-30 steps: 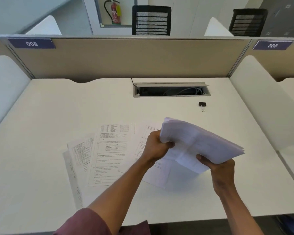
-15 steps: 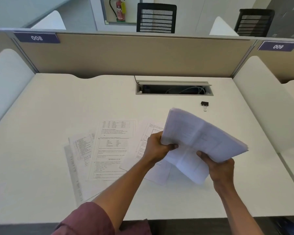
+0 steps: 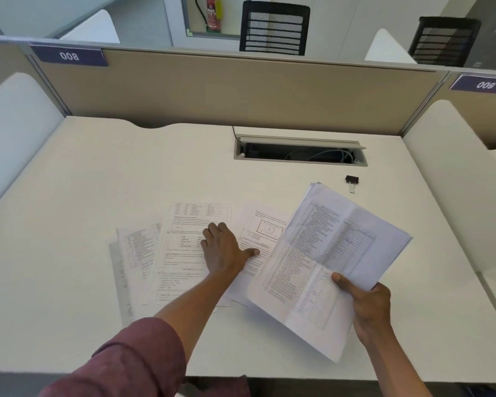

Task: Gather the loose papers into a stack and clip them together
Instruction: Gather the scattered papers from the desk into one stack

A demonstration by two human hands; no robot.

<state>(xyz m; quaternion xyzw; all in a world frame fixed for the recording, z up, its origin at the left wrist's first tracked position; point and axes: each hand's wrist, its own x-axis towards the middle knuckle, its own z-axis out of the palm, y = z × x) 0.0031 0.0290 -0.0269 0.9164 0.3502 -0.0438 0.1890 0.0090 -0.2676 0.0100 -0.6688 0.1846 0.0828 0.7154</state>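
2 hands work over a white desk (image 3: pixel 98 173): left hand (image 3: pixel 222 250) flat on loose papers (image 3: pixel 189 253), fingers spread, right hand (image 3: pixel 367 305) pinching a stack (image 3: pixel 327 253).

You cannot read the print on the loose sheets (image 3: pixel 184 253) on the desk, because it is too small and blurred, and your left hand (image 3: pixel 222 249) covers the middle of one page. The held stack (image 3: pixel 327 262) hides the right part of the sheet with the diagram (image 3: pixel 258 239), and your right hand (image 3: pixel 367 305) covers its near corner. The lower edge of the picture cuts off your maroon sleeve (image 3: pixel 132 365).
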